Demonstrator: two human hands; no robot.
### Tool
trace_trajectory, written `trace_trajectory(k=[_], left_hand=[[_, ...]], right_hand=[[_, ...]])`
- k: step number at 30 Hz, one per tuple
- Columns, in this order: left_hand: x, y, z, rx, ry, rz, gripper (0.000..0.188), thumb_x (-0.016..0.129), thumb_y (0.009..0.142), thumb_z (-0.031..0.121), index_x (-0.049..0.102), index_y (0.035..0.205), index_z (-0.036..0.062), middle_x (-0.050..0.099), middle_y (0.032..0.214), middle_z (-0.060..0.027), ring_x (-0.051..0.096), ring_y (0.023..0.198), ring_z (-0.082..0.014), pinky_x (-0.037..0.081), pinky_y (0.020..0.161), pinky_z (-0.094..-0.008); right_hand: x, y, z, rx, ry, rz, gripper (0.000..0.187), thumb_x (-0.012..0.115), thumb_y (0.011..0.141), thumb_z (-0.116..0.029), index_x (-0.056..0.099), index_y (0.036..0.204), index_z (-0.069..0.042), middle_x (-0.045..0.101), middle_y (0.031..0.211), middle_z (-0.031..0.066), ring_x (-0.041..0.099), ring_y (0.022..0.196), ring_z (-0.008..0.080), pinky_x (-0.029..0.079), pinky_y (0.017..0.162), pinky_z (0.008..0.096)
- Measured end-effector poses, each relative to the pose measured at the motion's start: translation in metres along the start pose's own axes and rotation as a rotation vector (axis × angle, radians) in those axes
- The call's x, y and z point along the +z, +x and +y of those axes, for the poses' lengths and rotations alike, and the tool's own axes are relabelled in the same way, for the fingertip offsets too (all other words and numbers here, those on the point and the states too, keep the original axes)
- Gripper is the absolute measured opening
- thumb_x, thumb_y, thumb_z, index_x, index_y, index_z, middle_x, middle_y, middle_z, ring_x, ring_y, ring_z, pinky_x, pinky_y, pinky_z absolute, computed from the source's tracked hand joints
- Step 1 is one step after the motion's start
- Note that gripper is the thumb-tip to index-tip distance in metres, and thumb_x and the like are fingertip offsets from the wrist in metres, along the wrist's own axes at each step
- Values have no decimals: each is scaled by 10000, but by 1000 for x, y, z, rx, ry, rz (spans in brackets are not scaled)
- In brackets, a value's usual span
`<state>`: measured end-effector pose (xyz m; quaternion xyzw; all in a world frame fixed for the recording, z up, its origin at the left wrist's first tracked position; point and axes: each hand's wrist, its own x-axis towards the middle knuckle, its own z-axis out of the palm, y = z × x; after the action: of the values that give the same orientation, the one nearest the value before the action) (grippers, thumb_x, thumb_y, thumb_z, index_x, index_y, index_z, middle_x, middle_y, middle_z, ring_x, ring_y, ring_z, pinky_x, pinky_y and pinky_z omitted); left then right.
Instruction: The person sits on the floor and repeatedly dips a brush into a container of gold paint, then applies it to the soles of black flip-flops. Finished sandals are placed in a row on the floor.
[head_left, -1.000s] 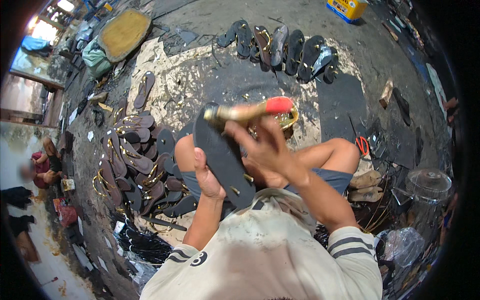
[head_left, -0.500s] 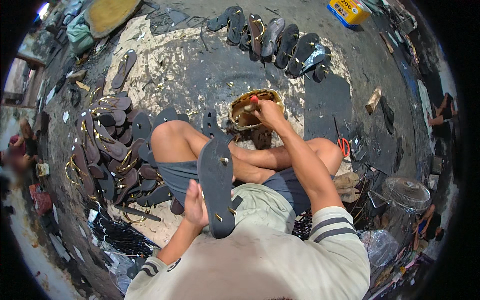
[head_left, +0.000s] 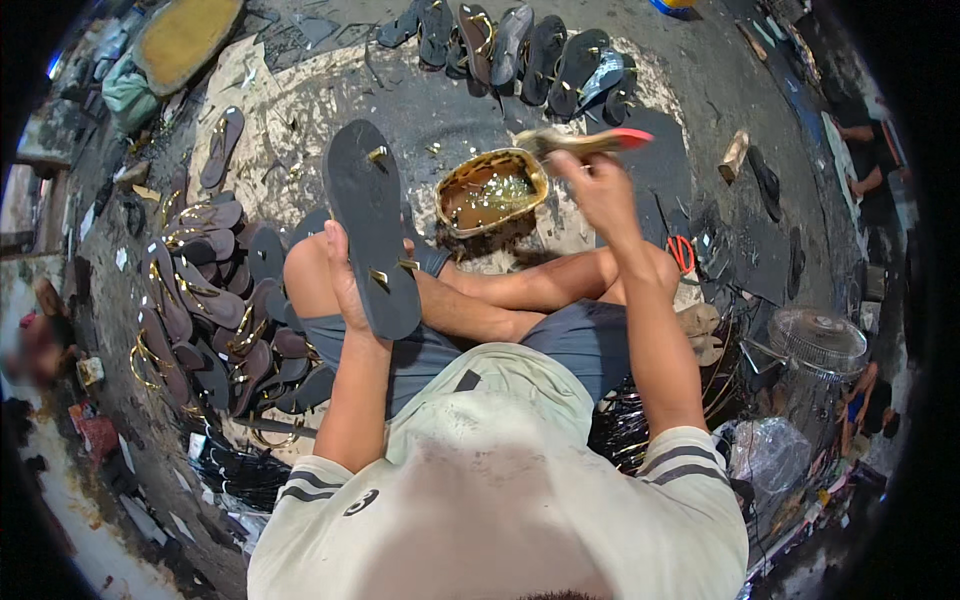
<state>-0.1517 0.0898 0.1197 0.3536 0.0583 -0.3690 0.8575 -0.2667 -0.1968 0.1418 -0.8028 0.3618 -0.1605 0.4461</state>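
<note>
Item: dark sandal sole (head_left: 372,228), gold strap fittings attached — held upright over the knees, heel end pinched in the left hand (head_left: 345,290), fingers closed round its edge. Judged light, flexible, likely to flop if gripped only at the tip (mid-length hold looked steadier). Right hand (head_left: 600,190) was clenched on a glue brush (head_left: 580,142), just beyond the glue tin (head_left: 490,188). Finished sandals (head_left: 205,300) crowded the space left of the fingers — open room lay ahead.
</note>
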Motion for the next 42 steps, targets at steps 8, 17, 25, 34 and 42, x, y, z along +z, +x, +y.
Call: trace_trajectory(k=[8, 17, 25, 34, 42], left_hand=[[23, -5, 0, 44, 26, -1, 678, 506, 962, 617, 572, 1252, 8, 652, 1073, -141, 649, 738, -195, 554, 613, -277], [11, 23, -8, 55, -13, -18, 627, 475, 991, 575, 570, 1270, 21, 682, 1010, -146, 679, 720, -226, 584, 595, -308], [28, 61, -13, 135, -30, -204, 520, 464, 1015, 527, 599, 1198, 59, 684, 1007, -96, 683, 764, -196, 583, 652, -308], [54, 55, 7, 79, -142, -268, 557, 445, 1014, 555, 603, 1216, 60, 693, 1022, -107, 707, 792, -208, 611, 655, -339], [53, 40, -31, -126, -463, -59, 513, 461, 1017, 512, 611, 1256, 83, 674, 1173, -157, 674, 1003, -292, 503, 1007, -445]], right_hand=[[103, 31, 87, -354, -617, -171, 291, 758, 827, -339, 746, 975, -88, 698, 933, 168, 642, 936, 348, 501, 827, 463], [-20, 20, 119, -199, -330, -52, 285, 712, 910, -262, 693, 1030, -4, 715, 1052, 140, 668, 970, 238, 523, 809, 376], [25, -54, -48, 3, 601, 33, 325, 673, 969, -271, 666, 1081, 34, 694, 997, 72, 627, 902, 130, 515, 801, 304], [76, -74, -59, -682, 240, 17, 302, 734, 874, -95, 634, 1148, -19, 652, 1065, 148, 634, 973, 316, 488, 868, 422], [66, -30, -82, -982, 250, -46, 292, 740, 826, -38, 665, 1106, -70, 664, 1037, 109, 636, 946, 311, 475, 809, 400]])
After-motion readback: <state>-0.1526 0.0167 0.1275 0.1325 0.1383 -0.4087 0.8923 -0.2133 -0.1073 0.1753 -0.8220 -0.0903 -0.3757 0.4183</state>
